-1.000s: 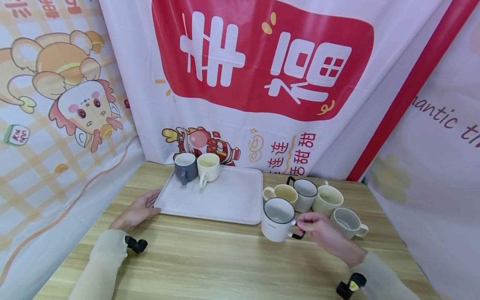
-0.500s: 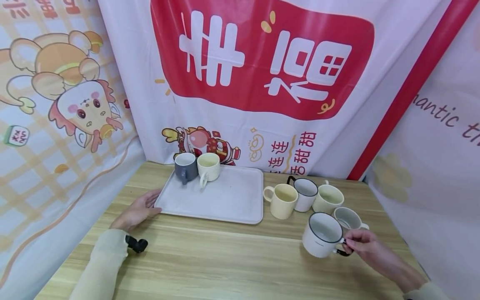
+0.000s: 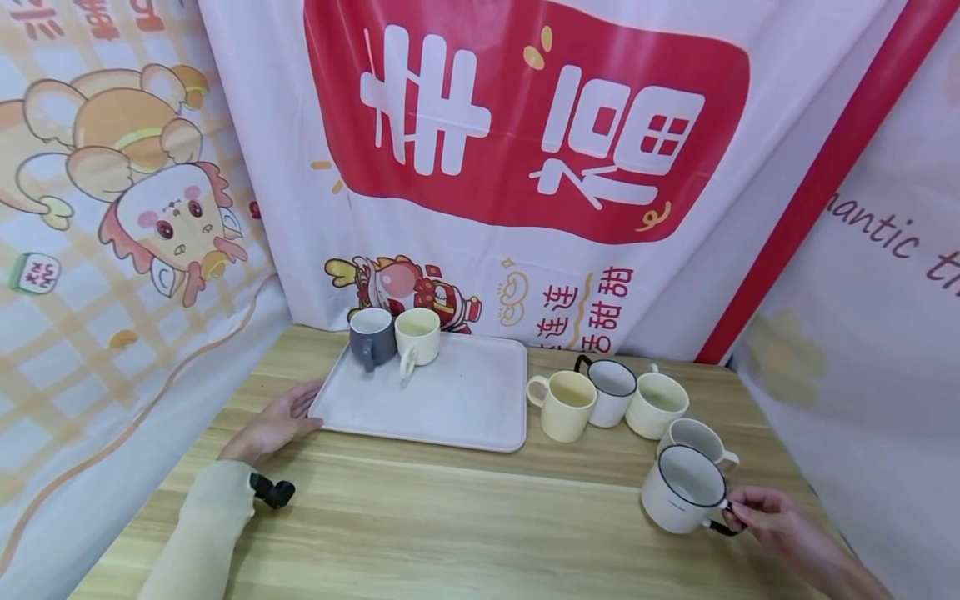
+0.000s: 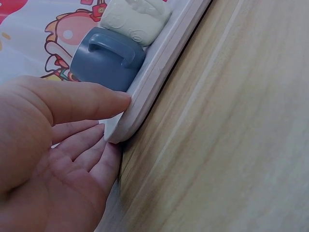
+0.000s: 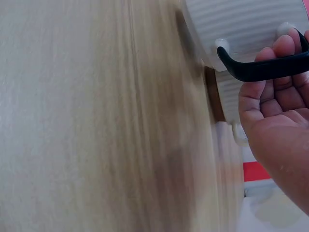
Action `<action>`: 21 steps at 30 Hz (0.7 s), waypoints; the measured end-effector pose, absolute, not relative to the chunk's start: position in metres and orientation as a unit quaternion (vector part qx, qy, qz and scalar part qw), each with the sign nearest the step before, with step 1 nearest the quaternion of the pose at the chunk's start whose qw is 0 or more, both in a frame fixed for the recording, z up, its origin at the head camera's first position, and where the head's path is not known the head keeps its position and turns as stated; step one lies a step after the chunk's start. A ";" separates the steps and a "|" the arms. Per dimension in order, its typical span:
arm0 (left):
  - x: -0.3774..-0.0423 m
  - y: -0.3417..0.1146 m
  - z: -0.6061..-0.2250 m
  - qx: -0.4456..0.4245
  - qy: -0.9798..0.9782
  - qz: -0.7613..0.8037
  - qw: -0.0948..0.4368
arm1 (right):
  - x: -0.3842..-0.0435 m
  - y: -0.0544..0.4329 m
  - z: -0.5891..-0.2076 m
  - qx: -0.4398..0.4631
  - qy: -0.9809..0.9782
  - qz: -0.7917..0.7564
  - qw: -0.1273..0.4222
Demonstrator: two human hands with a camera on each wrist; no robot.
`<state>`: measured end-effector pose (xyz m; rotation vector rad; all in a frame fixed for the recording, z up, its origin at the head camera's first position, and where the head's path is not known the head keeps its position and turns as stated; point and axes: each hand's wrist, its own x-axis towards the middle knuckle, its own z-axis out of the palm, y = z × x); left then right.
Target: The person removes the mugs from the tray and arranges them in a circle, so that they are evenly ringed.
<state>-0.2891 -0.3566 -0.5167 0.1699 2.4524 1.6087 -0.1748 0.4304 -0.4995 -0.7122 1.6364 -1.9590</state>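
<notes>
My right hand (image 3: 772,521) grips the black handle of a white mug with a black rim (image 3: 675,504), at the right of the table in the head view. In the right wrist view, fingers (image 5: 251,104) curl round that handle (image 5: 270,68). A grey-white mug (image 3: 701,437) sits just behind, partly hidden. At the left, my left hand (image 3: 277,421) holds the near left corner of a white tray (image 3: 450,412), thumb on its rim in the left wrist view. On the tray stand a dark grey-blue mug (image 3: 372,343) and a cream mug (image 3: 420,340).
Right of the tray stand a pale yellow mug (image 3: 564,412), another black-rimmed white mug (image 3: 611,398) and a pale cream-green mug (image 3: 654,410). All are on a wooden table (image 3: 420,525). Printed cloth (image 3: 510,275) hangs at the back and sides.
My right hand has carried the black-rimmed mug rightward and nearer, from beside the tray to in front of the grey-white mug. The yellow mug is uncovered. My left hand and the tray have stayed put.
</notes>
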 end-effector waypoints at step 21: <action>-0.286 -0.353 -0.515 0.048 0.831 0.544 0.102 | -0.169 0.436 -0.512 -0.212 0.620 -0.722 0.222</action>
